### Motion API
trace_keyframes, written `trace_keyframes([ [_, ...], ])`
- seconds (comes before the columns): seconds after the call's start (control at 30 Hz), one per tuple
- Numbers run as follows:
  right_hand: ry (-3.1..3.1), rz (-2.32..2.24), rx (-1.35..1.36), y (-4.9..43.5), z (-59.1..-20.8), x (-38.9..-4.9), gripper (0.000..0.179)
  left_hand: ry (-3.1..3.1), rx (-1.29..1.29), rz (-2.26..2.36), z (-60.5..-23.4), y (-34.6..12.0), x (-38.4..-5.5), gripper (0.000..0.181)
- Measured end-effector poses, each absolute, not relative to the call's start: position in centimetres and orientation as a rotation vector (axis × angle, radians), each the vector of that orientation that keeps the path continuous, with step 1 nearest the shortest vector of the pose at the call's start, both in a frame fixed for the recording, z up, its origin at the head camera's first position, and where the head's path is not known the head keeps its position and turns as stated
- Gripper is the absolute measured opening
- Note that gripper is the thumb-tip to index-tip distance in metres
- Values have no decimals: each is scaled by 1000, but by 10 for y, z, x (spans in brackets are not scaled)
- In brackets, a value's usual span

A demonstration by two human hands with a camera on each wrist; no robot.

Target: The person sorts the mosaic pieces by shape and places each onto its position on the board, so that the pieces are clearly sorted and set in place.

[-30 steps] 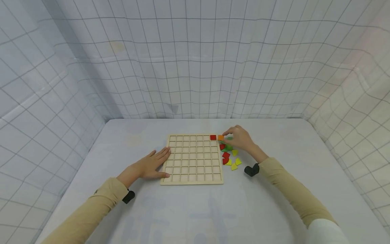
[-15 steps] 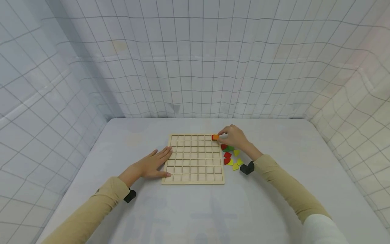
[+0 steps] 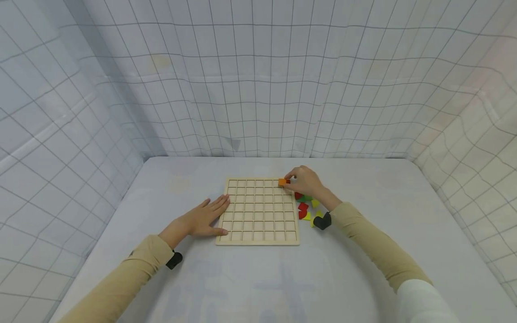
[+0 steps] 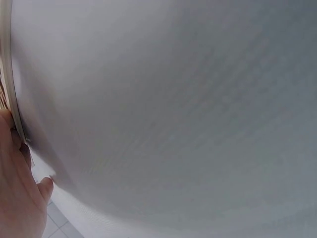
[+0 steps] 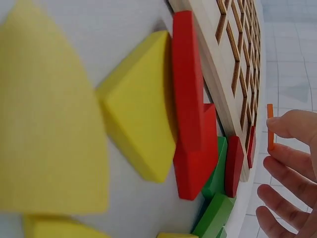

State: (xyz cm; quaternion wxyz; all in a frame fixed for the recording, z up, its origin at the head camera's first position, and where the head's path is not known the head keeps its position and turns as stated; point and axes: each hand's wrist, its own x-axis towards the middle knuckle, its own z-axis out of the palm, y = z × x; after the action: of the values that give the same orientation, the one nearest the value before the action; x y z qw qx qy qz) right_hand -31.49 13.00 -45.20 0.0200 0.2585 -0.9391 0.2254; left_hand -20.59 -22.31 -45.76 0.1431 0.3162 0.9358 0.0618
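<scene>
One orange tile (image 3: 282, 182) is pinched by the right hand (image 3: 305, 183) over the board (image 3: 259, 216), toward one o'clock; the left hand (image 3: 200, 220) is laid straight-fingered on the board's nine o'clock edge.

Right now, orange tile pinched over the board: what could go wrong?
Possible risks:
1. The right hand pinches the orange tile above the board; it could slip or land crooked across the dividers.
2. The red tile in the far right corner cell sits close to those fingers and might get nudged.
3. In the head view the black wrist device overlaps loose yellow pieces; if low enough, it might shove them.
</scene>
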Motion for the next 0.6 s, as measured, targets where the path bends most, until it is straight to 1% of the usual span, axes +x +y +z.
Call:
trace_keyframes([
  [0.6, -2916, 651, 861, 114, -455, -324, 27, 2701, 898, 163, -457, -223, -206, 98],
])
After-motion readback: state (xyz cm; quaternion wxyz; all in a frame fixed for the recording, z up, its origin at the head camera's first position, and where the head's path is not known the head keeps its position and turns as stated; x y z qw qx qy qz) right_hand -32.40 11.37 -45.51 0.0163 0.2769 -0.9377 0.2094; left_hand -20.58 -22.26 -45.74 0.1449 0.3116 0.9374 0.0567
